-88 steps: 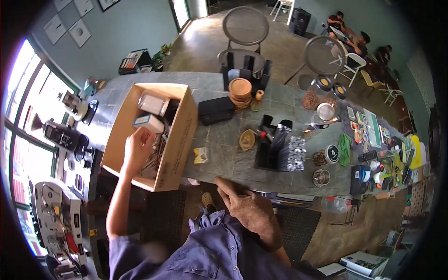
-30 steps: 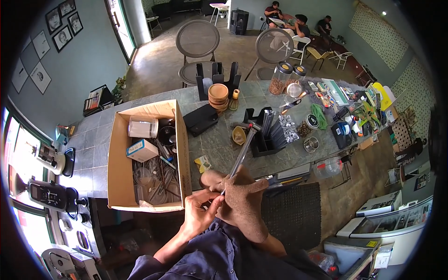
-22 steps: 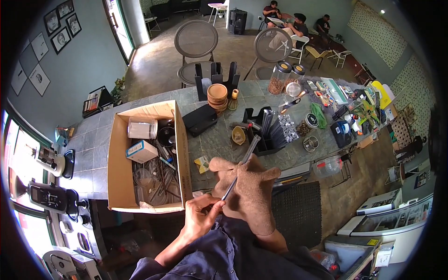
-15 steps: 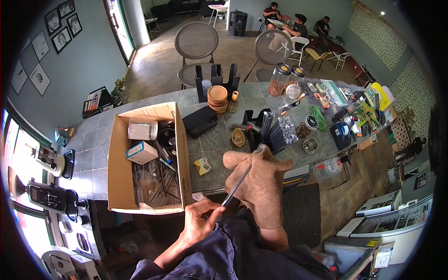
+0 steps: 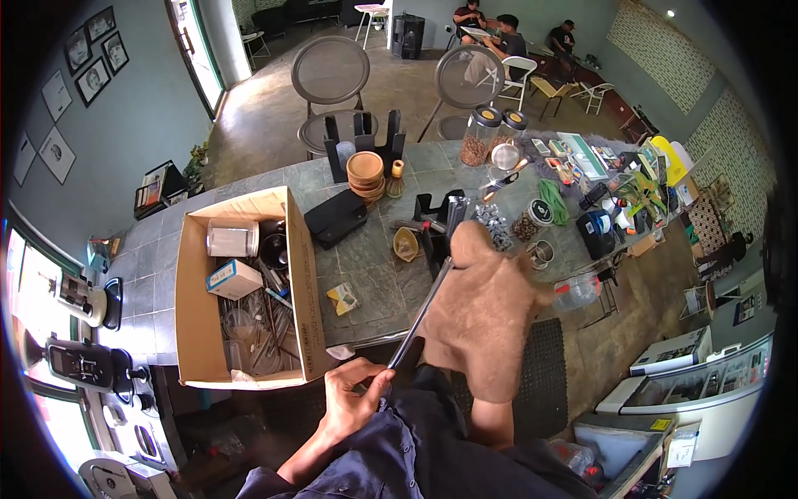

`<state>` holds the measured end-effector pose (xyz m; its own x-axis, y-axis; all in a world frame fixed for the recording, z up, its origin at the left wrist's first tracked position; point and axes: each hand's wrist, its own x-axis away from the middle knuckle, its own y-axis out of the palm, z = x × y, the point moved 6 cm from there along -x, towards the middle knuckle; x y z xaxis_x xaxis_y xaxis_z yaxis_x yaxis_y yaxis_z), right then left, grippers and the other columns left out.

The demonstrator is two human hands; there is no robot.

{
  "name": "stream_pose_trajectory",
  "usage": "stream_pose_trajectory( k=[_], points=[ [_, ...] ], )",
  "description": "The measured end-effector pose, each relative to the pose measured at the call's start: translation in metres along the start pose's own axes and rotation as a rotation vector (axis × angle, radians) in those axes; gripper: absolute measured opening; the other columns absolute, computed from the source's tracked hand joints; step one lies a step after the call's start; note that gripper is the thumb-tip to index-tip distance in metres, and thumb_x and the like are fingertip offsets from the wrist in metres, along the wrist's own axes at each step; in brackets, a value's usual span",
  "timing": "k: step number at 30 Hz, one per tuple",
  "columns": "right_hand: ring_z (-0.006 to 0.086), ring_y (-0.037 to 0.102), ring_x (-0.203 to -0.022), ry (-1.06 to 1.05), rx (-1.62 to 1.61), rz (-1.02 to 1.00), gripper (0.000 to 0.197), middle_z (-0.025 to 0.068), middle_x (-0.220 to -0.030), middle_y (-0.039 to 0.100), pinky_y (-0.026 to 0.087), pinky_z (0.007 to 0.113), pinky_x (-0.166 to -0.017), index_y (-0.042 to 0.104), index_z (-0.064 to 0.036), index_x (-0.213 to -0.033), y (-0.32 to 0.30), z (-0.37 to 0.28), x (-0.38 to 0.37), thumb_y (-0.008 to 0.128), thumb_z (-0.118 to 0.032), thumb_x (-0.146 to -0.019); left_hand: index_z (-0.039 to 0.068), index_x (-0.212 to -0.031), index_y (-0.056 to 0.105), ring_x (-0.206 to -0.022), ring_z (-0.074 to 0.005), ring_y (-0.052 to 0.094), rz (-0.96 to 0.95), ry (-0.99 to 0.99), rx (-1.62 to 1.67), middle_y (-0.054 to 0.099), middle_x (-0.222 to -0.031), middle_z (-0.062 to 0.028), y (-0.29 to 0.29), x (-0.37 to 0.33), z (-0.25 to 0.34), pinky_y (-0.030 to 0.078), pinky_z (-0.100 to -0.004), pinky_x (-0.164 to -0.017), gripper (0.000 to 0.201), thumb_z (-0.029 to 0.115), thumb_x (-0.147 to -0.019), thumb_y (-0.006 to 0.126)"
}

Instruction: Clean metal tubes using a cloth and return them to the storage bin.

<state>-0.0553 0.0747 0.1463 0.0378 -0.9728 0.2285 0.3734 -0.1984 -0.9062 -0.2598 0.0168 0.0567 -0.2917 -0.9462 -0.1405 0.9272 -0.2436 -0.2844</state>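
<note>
A thin, dark metallic stick point(image 5: 416, 326), perhaps a straw or stirrer, slants up and away from my left hand point(image 5: 357, 397), which pinches its near end between thumb and fingers. My right hand point(image 5: 489, 333) is covered to the wrist by a brown cloth point(image 5: 490, 312), like a mitt. The stick's far end meets the cloth at its upper left edge. My right fingers are hidden under the fabric, bunched around that end. To the left, an open cardboard box point(image 5: 301, 324) holds a clear jar point(image 5: 233, 238), a small white-and-blue carton point(image 5: 233, 279) and several thin sticks.
On the grey tiled counter point(image 5: 374, 287) stand a black case point(image 5: 336, 218), stacked wooden bowls point(image 5: 366, 171), a bamboo whisk point(image 5: 396, 178), a yellow packet point(image 5: 342, 298) and bean jars point(image 5: 480, 137). Small items crowd the right end. Coffee grinders point(image 5: 79, 363) stand left. People sit in the background.
The cloth-covered right hand has moved right and turned, showing a broader side of the cloth. The left hand still holds the stick, which points more steeply upward. The whole view has shifted slightly.
</note>
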Motion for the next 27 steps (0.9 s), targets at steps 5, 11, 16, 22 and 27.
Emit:
stream_pose_trajectory(
  k=[5,11,16,22,27],
  points=[
    [0.0196,0.064,-0.090,0.062,0.064,0.275,0.010,0.0054,-0.089,0.068,0.057,0.044,-0.060,0.077,-0.0092,-0.085,0.062,-0.015,-0.009,0.071,-0.016,-0.088,-0.003,-0.093,0.079,-0.067,-0.0175,0.068,-0.030,-0.046,0.033,0.072,-0.075,-0.0108,0.020,-0.010,0.003,0.052,-0.0309,-0.063,0.007,0.004,-0.092,0.078],
    [0.0190,0.063,-0.077,0.177,-0.187,0.346,0.004,0.0041,-0.085,0.056,0.050,0.040,-0.046,0.067,-0.0150,-0.095,0.017,-0.017,0.027,0.067,-0.017,-0.091,-0.005,-0.092,0.078,-0.061,-0.0097,0.062,-0.017,0.020,0.144,0.070,-0.076,-0.0062,0.053,-0.031,0.007,0.047,-0.0261,-0.054,0.016,0.010,-0.097,0.077],
    [0.0128,0.054,-0.058,-0.033,-0.571,0.538,0.019,-0.0007,-0.081,0.045,0.040,0.033,-0.053,0.053,-0.0127,-0.103,0.008,-0.014,0.060,0.068,-0.016,-0.091,-0.006,-0.092,0.076,-0.063,-0.0087,0.062,-0.017,0.037,0.218,0.069,-0.079,-0.0060,0.069,-0.042,0.011,0.048,-0.0252,-0.055,0.014,0.005,-0.099,0.073],
    [0.0235,0.058,-0.060,-0.080,-1.027,0.652,0.022,0.0015,-0.073,0.051,0.045,0.036,-0.054,0.053,-0.0084,-0.097,0.033,0.007,0.052,0.070,-0.022,-0.096,-0.007,-0.093,0.076,-0.065,-0.0090,0.062,-0.085,0.065,0.166,0.069,-0.078,-0.0060,0.078,-0.043,0.018,0.048,-0.0251,-0.056,0.012,0.003,-0.099,0.071],
    [0.0231,0.058,-0.063,0.042,-0.974,0.708,0.022,0.0024,-0.075,0.052,0.046,0.035,-0.056,0.053,-0.0081,-0.096,0.026,0.027,0.063,0.070,-0.022,-0.093,-0.006,-0.092,0.077,-0.064,-0.0108,0.064,-0.119,0.106,0.164,0.070,-0.077,-0.0074,0.085,-0.044,0.025,0.049,-0.0265,-0.056,0.014,0.007,-0.098,0.074]
  ],
)
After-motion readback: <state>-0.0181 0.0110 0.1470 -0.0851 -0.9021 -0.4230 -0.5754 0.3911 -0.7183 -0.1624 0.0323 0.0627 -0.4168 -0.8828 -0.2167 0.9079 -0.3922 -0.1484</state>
